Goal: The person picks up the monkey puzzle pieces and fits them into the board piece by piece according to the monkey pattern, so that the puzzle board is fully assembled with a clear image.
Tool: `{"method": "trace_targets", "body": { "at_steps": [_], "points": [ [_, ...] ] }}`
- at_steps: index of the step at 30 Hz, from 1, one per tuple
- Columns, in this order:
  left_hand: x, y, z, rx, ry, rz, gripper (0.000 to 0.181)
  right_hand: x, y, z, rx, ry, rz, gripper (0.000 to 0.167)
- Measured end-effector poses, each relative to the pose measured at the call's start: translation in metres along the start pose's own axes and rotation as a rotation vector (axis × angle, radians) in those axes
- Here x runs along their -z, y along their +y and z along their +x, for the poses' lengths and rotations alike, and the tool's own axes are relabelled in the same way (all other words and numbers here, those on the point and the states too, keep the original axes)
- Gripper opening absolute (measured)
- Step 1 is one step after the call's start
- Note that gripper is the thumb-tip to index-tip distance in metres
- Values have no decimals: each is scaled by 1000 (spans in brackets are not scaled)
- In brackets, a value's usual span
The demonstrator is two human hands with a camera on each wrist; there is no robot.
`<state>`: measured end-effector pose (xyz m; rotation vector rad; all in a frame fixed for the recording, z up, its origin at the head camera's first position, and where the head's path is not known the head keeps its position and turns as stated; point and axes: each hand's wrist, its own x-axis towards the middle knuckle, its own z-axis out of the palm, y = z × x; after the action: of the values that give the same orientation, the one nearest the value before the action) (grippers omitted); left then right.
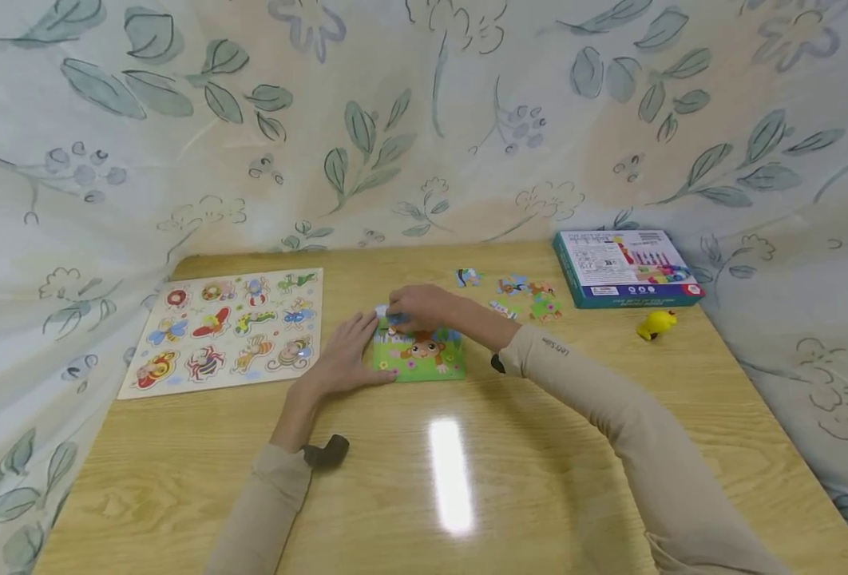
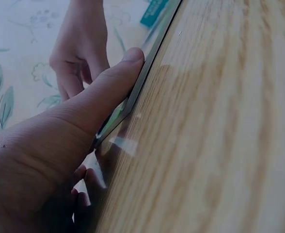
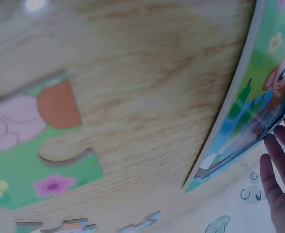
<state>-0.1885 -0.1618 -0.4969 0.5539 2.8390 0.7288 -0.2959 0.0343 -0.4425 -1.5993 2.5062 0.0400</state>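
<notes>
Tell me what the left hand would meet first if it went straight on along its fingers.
Most likely the puzzle board, close against the left hand, then the right hand just beyond; exact depth is unclear.

This looks like a tabletop play corner; whether in a home or elsewhere cannot be told. Off-white cloth printed with grey-green leaves (image 1: 467, 120) hangs behind and beside a glossy, pale wood-grain counter (image 1: 575, 447). On the counter's left lies a cream rectangular board of colourful cartoon creatures (image 1: 233, 331); at its middle, a green monkey jigsaw (image 1: 424, 367); near its far right corner, a small yellow toy (image 1: 657, 323).
</notes>
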Motion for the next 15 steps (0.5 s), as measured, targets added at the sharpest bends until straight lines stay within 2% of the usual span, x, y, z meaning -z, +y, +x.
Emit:
{"method": "trace_targets", "body": {
  "at_steps": [4,15],
  "points": [
    [2,0,3,-11,5,3,111,3,2,1,-27,-14,-41,42],
    [1,-3,1,-15,-10,30,113,0,-3,3,-53,-26,-26,43]
  ]
}}
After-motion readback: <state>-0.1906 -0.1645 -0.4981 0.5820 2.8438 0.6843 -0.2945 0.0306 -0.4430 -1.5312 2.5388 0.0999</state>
